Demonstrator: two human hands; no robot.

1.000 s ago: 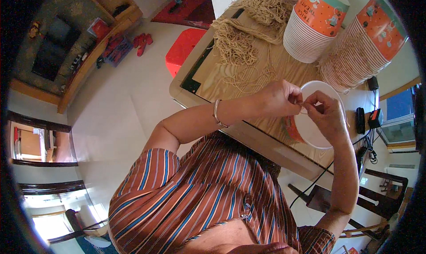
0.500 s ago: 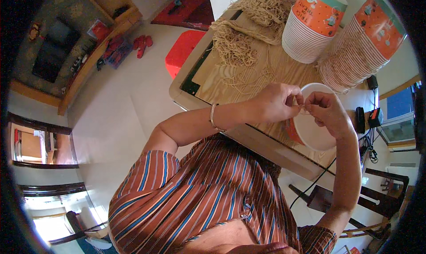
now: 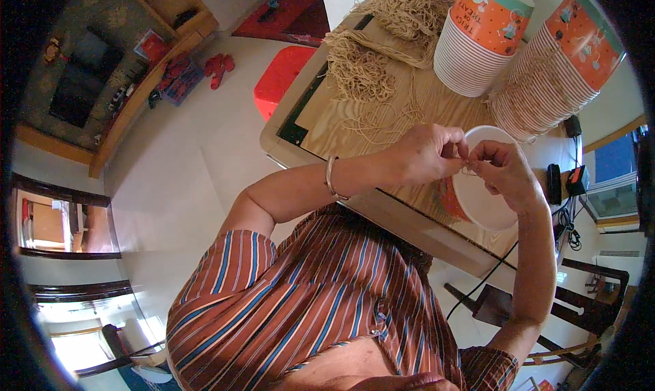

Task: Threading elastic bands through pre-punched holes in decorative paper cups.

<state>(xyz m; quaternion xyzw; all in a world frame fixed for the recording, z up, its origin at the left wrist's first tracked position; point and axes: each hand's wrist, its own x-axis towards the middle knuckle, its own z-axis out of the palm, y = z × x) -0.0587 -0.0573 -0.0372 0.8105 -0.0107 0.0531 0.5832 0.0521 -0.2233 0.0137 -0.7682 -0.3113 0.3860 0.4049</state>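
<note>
A paper bucket (image 3: 486, 210) with a white inside and an orange outer wall lies tipped on the table, its mouth turned toward me. At its rim, my left hand (image 3: 431, 155) pinches a thin string (image 3: 467, 172) between thumb and fingertips. From the other side, my right hand (image 3: 503, 174) pinches the same string, fingertips almost touching those of the left. The fingers cover most of the string. Beyond my left hand, loose strands trail from a tangled heap of beige string (image 3: 361, 74).
A wooden-topped table (image 3: 327, 128) carries another string bundle (image 3: 413, 16). At the back right stand a stack of paper buckets (image 3: 471, 56) and a leaning second stack (image 3: 546, 84) with strings hanging over it. A red stool (image 3: 283, 77) touches the table's left side.
My left hand has shifted slightly, with its fingertips still at the string. The right hand stays nearly in place, and the bucket has barely moved.
</note>
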